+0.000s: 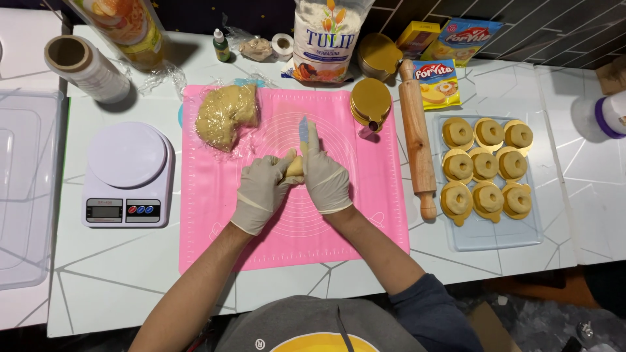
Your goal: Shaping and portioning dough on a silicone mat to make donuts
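Both hands wear pale gloves over a pink silicone mat (365, 215). My left hand (263, 189) grips a small piece of yellow dough (295, 167) at the mat's middle. My right hand (324, 173) holds a blue-bladed knife (303, 128), index finger along the blade, which presses down onto the dough piece. A larger lump of dough (227, 115) lies on plastic wrap at the mat's far left corner.
A white kitchen scale (128, 173) stands left of the mat. To the right lie a wooden rolling pin (417, 137) and a tray (495, 234) of several ring-shaped dough pieces. A gold round mould (370, 101), flour bag (324, 39) and packets sit behind.
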